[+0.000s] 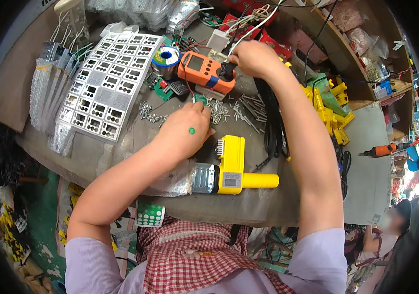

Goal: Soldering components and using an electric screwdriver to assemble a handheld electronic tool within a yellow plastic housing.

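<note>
My left hand [185,128] reaches to the middle of the bench, fingers closed at the edge of a small green circuit board [200,99]. A thin red wire runs down to that board from the orange multimeter [207,71]. Just past the meter's dark dial, my right hand [257,58] is closed, its fingertips at the lower end of a white cable [254,29]; what they grip is hidden. Below my left hand lies a yellow handheld device [231,169] with a handle, a small display and a clear-wrapped end. A green sticker dot is on the back of my left hand.
A white panel sheet with cut-outs [111,84] lies at left beside bubble-wrapped parts [47,93]. A solder spool [165,61] stands by the meter. Loose screws [218,111] and black cables [273,127] lie nearby. Yellow housings [337,108] are piled right; a person is beyond.
</note>
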{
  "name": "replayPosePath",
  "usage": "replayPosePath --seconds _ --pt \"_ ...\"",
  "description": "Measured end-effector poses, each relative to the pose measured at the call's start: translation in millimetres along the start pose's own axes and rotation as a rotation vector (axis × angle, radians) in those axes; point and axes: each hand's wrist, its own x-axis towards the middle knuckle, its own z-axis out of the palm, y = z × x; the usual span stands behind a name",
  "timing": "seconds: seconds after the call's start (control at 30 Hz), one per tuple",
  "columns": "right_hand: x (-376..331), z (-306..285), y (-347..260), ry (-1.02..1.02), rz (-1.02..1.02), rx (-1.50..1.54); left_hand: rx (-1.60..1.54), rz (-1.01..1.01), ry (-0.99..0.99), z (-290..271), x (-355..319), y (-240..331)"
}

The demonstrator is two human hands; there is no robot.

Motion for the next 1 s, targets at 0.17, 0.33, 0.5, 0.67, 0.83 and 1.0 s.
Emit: replayPosePath --seconds 0.17,0.33,0.5,0.67,0.83,1.0 --pt "-4 -15 -42 0.025 -0.082 -0.229 -0.153 0.102 0.303 -28 -28 -10" --pt "8 15 -19 0.114 0.014 -0.254 -0.665 -0.188 0.599 -55 -91 -36" --pt "-5 33 -37 0.258 -0.004 -0.232 -1.558 -0.632 0.879 -51 -155 -93" --pt "-58 25 -43 0.976 -0.198 0.063 -1.438 -0.632 0.889 -45 -155 -74" --pt "-189 36 -40 0.324 -0.181 0.789 -0.485 -0.333 0.659 -31 -166 -29" --pt "-250 63 -49 0.327 -0.208 0.672 -0.24 0.162 0.136 -21 -112 29"
